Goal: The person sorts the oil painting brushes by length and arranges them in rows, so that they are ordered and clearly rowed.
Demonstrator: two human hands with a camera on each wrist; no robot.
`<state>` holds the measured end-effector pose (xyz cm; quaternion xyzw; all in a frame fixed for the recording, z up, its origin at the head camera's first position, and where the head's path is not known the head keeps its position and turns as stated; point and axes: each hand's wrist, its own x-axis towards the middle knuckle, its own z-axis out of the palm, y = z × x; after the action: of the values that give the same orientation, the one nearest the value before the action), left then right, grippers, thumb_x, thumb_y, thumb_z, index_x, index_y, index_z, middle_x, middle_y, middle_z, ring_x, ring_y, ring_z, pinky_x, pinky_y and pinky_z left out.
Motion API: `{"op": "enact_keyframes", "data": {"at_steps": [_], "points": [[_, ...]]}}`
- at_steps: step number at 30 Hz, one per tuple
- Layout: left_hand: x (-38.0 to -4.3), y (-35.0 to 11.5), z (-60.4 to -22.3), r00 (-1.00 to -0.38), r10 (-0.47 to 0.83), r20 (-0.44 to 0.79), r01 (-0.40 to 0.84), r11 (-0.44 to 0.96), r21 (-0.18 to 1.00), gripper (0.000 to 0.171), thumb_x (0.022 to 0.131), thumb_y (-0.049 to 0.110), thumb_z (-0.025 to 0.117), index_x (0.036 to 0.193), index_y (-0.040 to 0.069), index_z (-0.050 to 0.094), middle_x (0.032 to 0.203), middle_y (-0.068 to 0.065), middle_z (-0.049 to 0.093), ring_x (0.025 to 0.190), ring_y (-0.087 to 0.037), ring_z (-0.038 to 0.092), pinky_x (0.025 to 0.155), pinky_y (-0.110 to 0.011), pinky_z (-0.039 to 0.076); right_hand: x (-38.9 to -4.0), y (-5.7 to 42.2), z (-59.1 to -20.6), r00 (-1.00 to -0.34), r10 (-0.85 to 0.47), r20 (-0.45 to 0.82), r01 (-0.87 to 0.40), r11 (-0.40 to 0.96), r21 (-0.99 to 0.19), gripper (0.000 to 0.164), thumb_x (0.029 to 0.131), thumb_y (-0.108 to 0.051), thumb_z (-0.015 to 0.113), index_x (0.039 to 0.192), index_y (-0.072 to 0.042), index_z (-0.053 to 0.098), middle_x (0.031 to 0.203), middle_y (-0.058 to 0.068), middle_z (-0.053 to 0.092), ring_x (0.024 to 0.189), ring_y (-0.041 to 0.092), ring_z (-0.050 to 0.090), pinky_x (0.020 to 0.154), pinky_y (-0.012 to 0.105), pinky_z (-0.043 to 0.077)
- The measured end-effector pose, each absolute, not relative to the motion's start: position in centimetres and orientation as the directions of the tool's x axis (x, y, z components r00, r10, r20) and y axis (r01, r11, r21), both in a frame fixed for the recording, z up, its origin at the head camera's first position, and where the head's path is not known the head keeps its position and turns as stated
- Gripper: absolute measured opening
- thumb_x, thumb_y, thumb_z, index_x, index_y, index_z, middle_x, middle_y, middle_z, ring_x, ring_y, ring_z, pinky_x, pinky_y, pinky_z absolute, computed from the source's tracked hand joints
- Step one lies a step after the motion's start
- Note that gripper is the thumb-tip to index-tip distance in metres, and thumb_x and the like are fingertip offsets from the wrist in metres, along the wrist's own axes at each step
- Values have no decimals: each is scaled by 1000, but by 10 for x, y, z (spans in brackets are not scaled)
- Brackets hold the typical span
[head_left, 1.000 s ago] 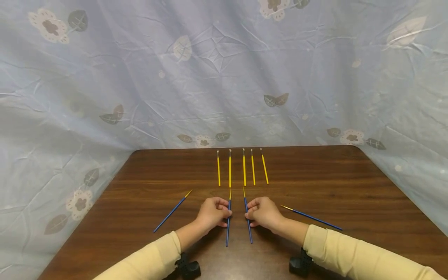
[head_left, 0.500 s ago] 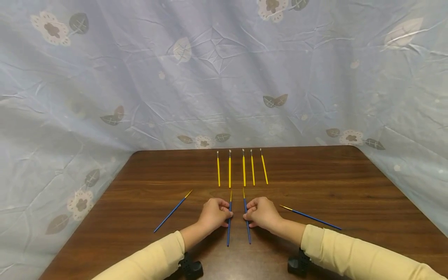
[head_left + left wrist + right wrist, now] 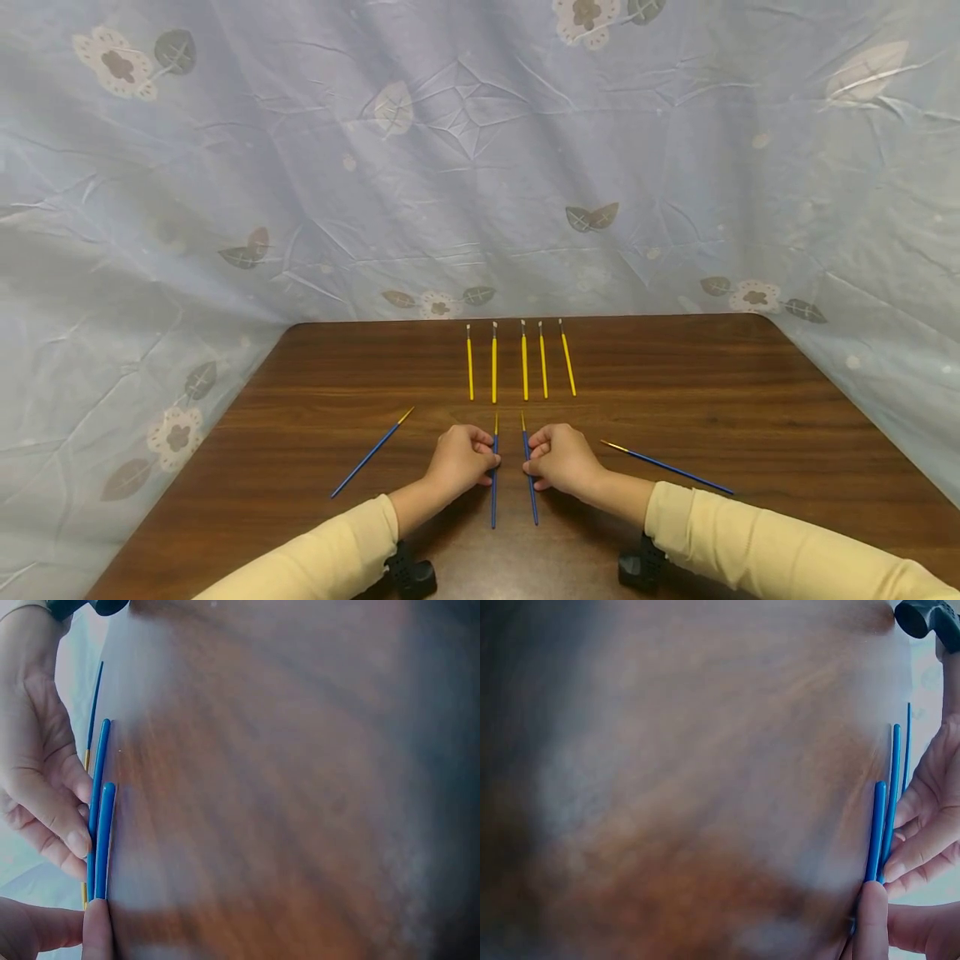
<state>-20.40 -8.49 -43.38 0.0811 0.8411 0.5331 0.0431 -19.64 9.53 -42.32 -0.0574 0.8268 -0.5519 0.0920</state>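
My left hand (image 3: 459, 460) pinches a blue paintbrush (image 3: 494, 496) by its handle, its golden tip pointing away from me. Just right of it, my right hand (image 3: 564, 460) pinches a second blue paintbrush (image 3: 533, 500), which leans slightly. Both brushes lie low at the table, side by side with a narrow gap between them. In the left wrist view the held brush's blue handle (image 3: 106, 832) sticks out past the left thumb. The right wrist view shows the other handle (image 3: 877, 832) beyond the right thumb. Fingers partly cover both handles.
Several yellow-handled brushes (image 3: 494, 371) lie in a row at the back of the brown table (image 3: 360, 358). A loose blue paintbrush (image 3: 371, 454) lies slanted at the left, another blue paintbrush (image 3: 675, 470) at the right. A patterned curtain (image 3: 480, 167) hangs behind the table.
The left hand's brush has turned from a slight slant to nearly straight and slid a little toward me. The right hand's brush has also moved slightly toward me. Both hands keep their pinch.
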Motion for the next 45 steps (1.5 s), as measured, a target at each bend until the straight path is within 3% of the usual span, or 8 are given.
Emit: {"op": "enact_keyframes", "data": {"at_steps": [18, 45], "points": [[-204, -86, -436, -984, 176, 3, 67, 359, 931, 20, 80, -13, 70, 99, -13, 63, 72, -8, 64, 56, -15, 63, 51, -28, 58, -199, 98, -430, -973, -184, -136, 81, 279, -957, 29, 81, 15, 67, 108, 14, 56, 82, 13, 57, 66, 18, 61, 59, 34, 60], [-202, -86, -434, -986, 169, -1, 58, 346, 937, 22, 80, -13, 71, 100, -14, 63, 72, -9, 64, 57, -18, 66, 51, -28, 58, -195, 96, -427, -978, -147, -147, 99, 294, -951, 31, 82, 14, 67, 111, 13, 56, 82, 13, 58, 67, 20, 61, 59, 33, 60]]}}
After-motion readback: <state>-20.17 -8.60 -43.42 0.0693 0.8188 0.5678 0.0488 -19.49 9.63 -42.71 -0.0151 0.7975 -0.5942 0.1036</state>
